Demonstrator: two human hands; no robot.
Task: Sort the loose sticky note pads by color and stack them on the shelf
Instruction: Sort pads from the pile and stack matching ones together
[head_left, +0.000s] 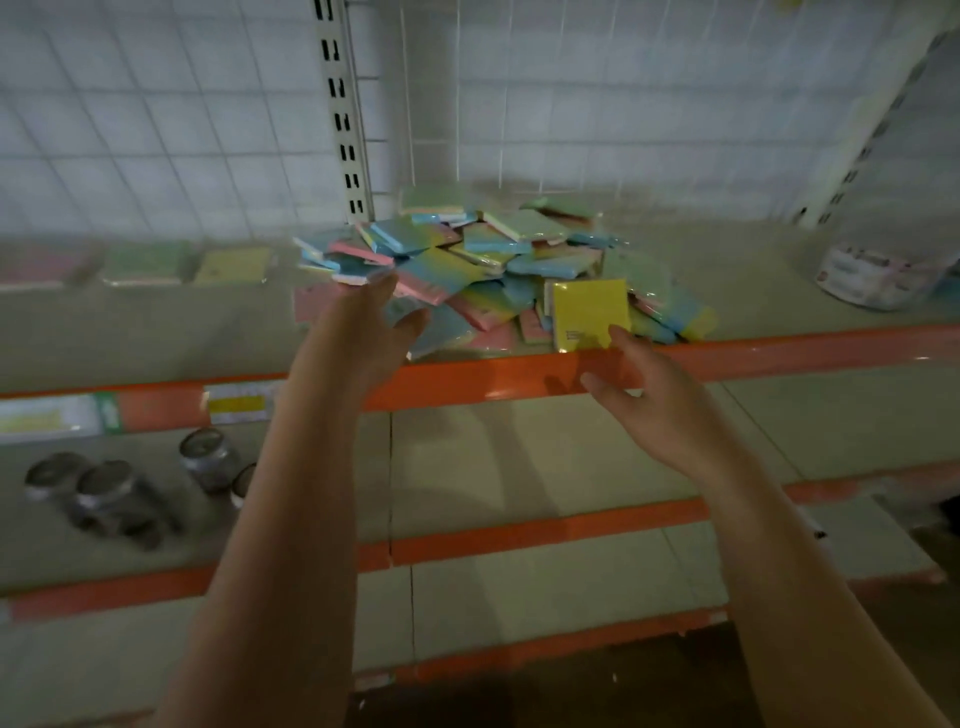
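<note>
A loose pile of sticky note pads (498, 260) in blue, pink, green and yellow lies on the upper shelf (156, 332). My left hand (379, 322) reaches into the pile's left edge with straight fingers, the fingertips touching a pink and blue pad (353, 278) and the thumb apart below. A yellow pad (589, 317) stands tilted at the shelf's front edge, leaning on the pile. My right hand (649, 395) is spread just below it, its thumb tip touching the pad's lower right corner. At the far left lie a pink stack (36, 265), a green stack (145, 265) and a yellow stack (234, 265).
An orange rail (493, 374) edges the upper shelf, with price labels (239, 402) on it at left. Several glass jars (109, 493) stand on the lower shelf at left. A white wrapped pack (872, 275) sits at the upper shelf's right. A wire grid (156, 130) backs the shelves.
</note>
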